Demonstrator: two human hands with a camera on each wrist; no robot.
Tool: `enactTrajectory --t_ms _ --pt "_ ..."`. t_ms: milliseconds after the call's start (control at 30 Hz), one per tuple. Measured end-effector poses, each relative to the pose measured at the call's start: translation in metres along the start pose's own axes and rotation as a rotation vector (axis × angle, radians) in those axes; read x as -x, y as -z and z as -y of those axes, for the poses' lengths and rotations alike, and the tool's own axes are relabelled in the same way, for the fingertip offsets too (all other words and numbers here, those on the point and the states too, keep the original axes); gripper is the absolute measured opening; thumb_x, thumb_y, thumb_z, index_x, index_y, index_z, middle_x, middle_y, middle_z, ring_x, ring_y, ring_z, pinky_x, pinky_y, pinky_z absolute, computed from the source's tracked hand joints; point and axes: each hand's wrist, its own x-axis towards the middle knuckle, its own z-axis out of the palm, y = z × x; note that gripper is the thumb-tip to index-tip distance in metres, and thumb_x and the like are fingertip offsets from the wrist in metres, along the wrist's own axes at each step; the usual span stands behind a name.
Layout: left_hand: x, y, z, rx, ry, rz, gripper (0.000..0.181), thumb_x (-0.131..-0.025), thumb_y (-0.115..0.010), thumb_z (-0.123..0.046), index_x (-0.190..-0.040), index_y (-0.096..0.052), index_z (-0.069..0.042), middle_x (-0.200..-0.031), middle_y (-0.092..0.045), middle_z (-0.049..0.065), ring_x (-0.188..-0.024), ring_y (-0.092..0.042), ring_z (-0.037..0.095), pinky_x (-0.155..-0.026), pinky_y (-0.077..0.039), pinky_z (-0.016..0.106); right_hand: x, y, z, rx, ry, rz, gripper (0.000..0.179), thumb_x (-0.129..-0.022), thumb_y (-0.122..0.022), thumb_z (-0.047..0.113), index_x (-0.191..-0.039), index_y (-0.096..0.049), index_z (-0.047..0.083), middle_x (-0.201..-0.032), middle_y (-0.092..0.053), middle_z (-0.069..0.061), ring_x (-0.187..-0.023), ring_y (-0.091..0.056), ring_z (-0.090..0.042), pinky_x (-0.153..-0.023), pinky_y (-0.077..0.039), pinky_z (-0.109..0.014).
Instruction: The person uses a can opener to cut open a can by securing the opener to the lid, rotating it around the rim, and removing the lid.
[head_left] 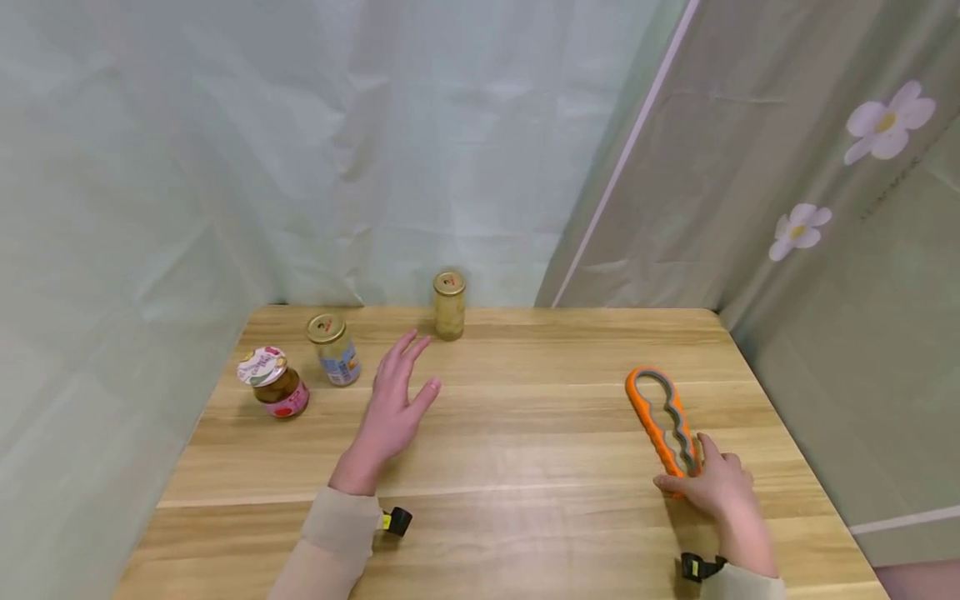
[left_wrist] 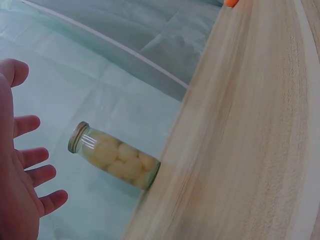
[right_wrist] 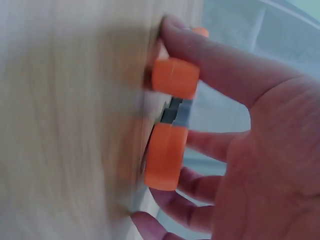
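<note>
My right hand [head_left: 716,486] grips the near end of an orange jar opener [head_left: 651,423] with a grey scalloped inner edge. In the right wrist view the thumb lies along one side of the opener [right_wrist: 166,156] and the fingers come round the other, close to the tabletop. Over the left part of the table my left hand [head_left: 392,407] is held with fingers spread and nothing in it. Just beyond its fingertips stands a tall glass jar [head_left: 450,315] with a gold lid. Pale round pieces fill that jar [left_wrist: 120,159] in the left wrist view.
To the left of my left hand stand a gold-lidded jar [head_left: 339,357] with a blue label and a squat jar [head_left: 281,390] with a patterned lid and pink label. The wooden table [head_left: 517,467] meets hanging curtains [head_left: 480,167] at the back and sides.
</note>
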Motion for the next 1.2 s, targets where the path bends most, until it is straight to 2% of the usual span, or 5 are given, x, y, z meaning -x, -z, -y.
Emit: enactTrajectory --t_ms 133,367,667,900,1200 --pt "-0.0020 -0.0015 -0.0002 0.004 -0.010 -0.001 0.064 -0.107 -0.062 -0.030 -0.164 -0.041 -0.011 -0.174 -0.024 0.012 -0.159 -0.021 0.039 -0.123 -0.017 0.069 0.0069 0.0037 -0.0042 0.024 0.008 0.031 0.128 -0.079 -0.091 0.059 -0.160 -0.022 -0.012 -0.135 -0.040 -0.050 -0.119 -0.047 -0.067 -0.094 -0.045 -0.074" --pt "-0.0036 -0.0026 -0.0009 -0.004 -0.025 0.002 0.065 -0.106 -0.063 -0.028 -0.163 -0.041 -0.008 -0.173 -0.026 0.015 -0.158 -0.022 0.041 -0.123 -0.016 0.069 0.0118 0.0035 -0.0037 0.044 0.043 0.032 0.112 -0.083 -0.089 0.054 -0.152 -0.034 -0.015 -0.128 -0.050 -0.046 -0.112 -0.056 -0.059 -0.093 -0.048 -0.070" --pt "-0.0035 -0.0009 0.0011 -0.017 -0.016 0.006 0.064 -0.106 -0.063 -0.027 -0.163 -0.041 -0.007 -0.172 -0.029 0.015 -0.157 -0.024 0.042 -0.123 -0.016 0.069 0.0102 0.0015 -0.0004 0.002 0.059 0.076 0.092 -0.086 -0.083 0.041 -0.144 -0.036 -0.013 -0.106 -0.063 -0.023 -0.094 -0.060 -0.035 -0.079 -0.051 -0.050" --pt "-0.0015 -0.0016 0.0031 -0.009 -0.020 0.008 0.063 -0.106 -0.063 -0.028 -0.161 -0.043 -0.006 -0.167 -0.036 0.019 -0.155 -0.028 0.042 -0.123 -0.018 0.067 0.0079 0.0053 -0.0015 0.015 0.060 0.074 0.080 -0.085 -0.076 0.027 -0.139 -0.035 -0.016 -0.107 -0.063 -0.027 -0.095 -0.062 -0.039 -0.085 -0.051 -0.057" --pt "0.0002 -0.0007 0.0019 -0.050 -0.004 0.047 0.043 -0.107 -0.064 -0.027 -0.142 -0.065 -0.003 -0.156 -0.052 0.022 -0.153 -0.034 0.043 -0.121 -0.020 0.069 0.0067 0.0055 -0.0075 0.035 0.031 0.055 0.084 -0.087 -0.073 0.024 -0.145 -0.029 -0.018 -0.111 -0.060 -0.036 -0.096 -0.061 -0.044 -0.086 -0.050 -0.061"
